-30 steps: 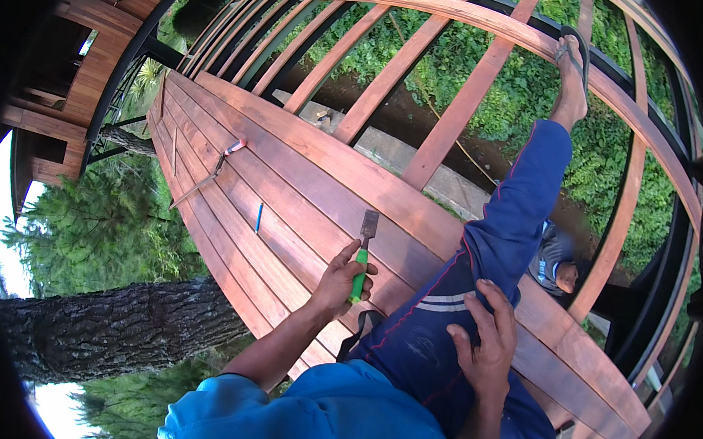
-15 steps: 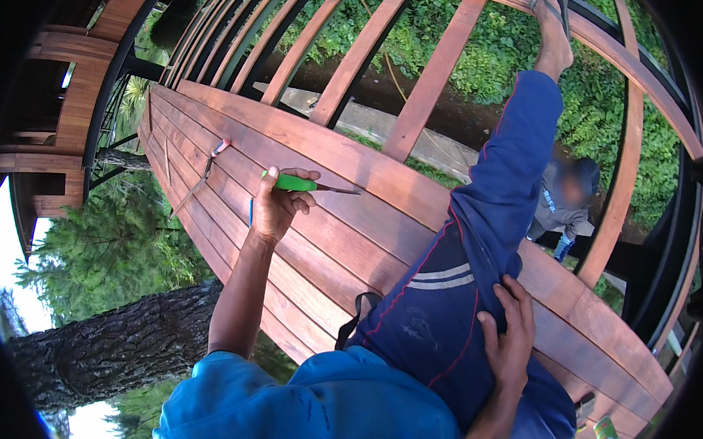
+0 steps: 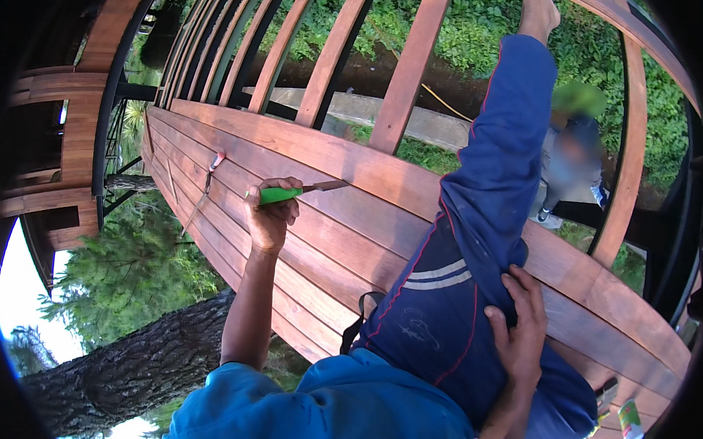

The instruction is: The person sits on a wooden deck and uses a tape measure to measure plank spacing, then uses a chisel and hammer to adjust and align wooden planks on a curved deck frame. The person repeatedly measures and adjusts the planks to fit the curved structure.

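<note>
My left hand (image 3: pixel 272 216) is closed around the green handle of a knife (image 3: pixel 280 194), above the reddish wooden planks (image 3: pixel 343 239). Its narrow, brownish blade points right, the tip at or just over the seam beside the outer board (image 3: pixel 292 142). Whether the tip touches wood, I cannot tell. My right hand (image 3: pixel 519 325) lies on my dark blue trousers (image 3: pixel 417 324) near the knee, fingers spread and holding nothing. One leg stretches out past the planks toward the slats.
Wooden slats (image 3: pixel 339 54) with wide gaps run beyond the outer board, greenery below. A person (image 3: pixel 569 166) is down beneath them. On the planks lie a red-and-white-ended tool (image 3: pixel 216 162), a green-and-white container (image 3: pixel 630 424) and a dark object (image 3: pixel 607 391). A tree trunk (image 3: pixel 142 351) stands at left.
The knife has turned in my left hand, showing more of the blade's flat, and its tip now sits closer to the seam. The view has shifted slightly. My right hand stays on the leg.
</note>
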The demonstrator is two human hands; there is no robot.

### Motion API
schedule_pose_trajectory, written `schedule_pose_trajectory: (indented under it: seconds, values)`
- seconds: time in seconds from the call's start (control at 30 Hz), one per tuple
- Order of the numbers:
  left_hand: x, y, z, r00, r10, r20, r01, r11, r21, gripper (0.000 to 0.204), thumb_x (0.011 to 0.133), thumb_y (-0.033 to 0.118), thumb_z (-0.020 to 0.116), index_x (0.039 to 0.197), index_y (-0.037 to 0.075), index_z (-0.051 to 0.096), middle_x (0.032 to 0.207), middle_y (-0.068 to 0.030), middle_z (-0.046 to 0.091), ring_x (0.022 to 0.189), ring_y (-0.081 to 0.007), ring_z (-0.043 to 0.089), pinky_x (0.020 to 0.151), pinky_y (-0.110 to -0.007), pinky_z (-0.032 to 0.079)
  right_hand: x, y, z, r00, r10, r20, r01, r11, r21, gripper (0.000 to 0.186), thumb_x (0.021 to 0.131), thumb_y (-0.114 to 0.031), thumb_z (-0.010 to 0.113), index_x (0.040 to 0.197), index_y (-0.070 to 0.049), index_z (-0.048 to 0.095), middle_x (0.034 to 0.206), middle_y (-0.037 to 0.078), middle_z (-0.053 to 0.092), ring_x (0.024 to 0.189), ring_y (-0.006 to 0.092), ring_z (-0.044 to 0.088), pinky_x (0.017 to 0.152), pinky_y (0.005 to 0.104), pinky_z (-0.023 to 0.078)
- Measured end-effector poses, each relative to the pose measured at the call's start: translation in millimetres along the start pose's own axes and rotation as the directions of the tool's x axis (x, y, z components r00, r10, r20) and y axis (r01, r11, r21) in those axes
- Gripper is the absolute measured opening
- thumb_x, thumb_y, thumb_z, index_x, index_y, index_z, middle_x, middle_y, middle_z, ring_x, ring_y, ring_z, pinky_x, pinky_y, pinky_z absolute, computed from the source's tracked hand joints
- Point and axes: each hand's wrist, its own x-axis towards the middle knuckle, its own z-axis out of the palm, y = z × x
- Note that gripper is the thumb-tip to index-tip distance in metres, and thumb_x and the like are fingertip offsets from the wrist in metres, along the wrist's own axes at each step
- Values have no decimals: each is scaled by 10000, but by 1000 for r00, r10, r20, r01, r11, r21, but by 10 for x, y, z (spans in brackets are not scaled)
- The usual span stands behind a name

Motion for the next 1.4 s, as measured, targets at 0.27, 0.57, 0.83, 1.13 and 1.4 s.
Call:
schedule_pose_trajectory:
  seconds: [0.27,0.57,0.83,1.13,1.4]
  values:
    - [103,-33,152,999,19,-37,-15,992,128,700,1055,680,458,1041,5,643,1064,-204,732,589,-199,641,483,-273,466,48,109,-5,1000,20,16,-21,998,52,537,827,-169,871,1310,-13,696,1404,201,638,1280,405,646,1085,471,520]
    - [19,-150,414,982,151,-111,-97,916,389,439,1117,430,560,1040,-1,588,1017,-206,737,539,-193,635,437,-264,454,176,275,7,996,80,37,-86,975,205,552,808,-147,875,1309,-1,694,1365,191,649,1251,373,648,1080,446,505]
    - [36,-156,448,983,159,-95,-107,907,406,424,1118,411,559,1037,-4,588,1013,-203,738,522,-185,624,426,-260,445,205,330,22,996,84,44,-92,965,246,541,822,-153,873,1304,6,686,1322,188,648,1206,354,654,1025,431,533]
    - [-49,-161,629,983,171,-68,-115,858,500,430,1123,387,561,1062,-33,625,1029,-162,747,551,-149,629,461,-247,451,179,311,45,997,76,19,-78,966,246,527,844,-149,865,1311,10,680,1333,202,641,1188,337,660,981,414,552]
    - [-164,-330,875,973,231,20,-195,772,605,350,1105,329,620,1081,-16,675,1030,-115,746,574,-121,614,499,-243,443,192,216,54,997,71,-33,-60,965,257,536,856,-157,866,1335,-8,679,1345,196,646,1191,350,665,998,416,551]
